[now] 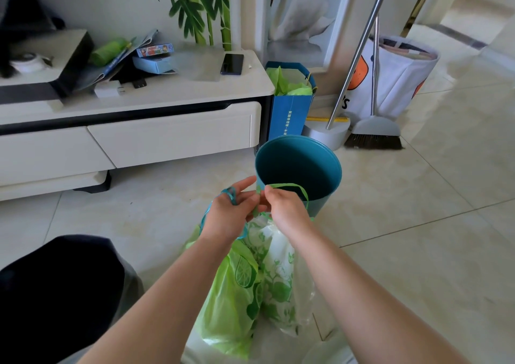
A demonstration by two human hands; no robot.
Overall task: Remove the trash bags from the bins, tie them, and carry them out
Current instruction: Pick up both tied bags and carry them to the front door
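Tying stage: left hand (232, 215) looped through the teal drawstring (230, 195), right hand (288, 207) fingers (268, 193) pinching the green drawstring loop (289, 187) of the translucent lime-print trash bag (259, 280); best to cross, pull snug over the gathered neck.

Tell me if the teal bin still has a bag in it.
Empty: the teal bin shows a bare inner wall, and the green trash bag hangs outside it, its drawstrings in both hands.

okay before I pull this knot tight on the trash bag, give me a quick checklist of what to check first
1. Bag out of the bin: ok, the bin looks empty.
2. Left hand has a drawstring: ok, a blue loop sits round its fingers.
3. Right hand has the green string: ok, pinched.
4. Trash bag mouth gathered: cannot tell, hands cover it.
5. Bag free of tears: cannot tell.
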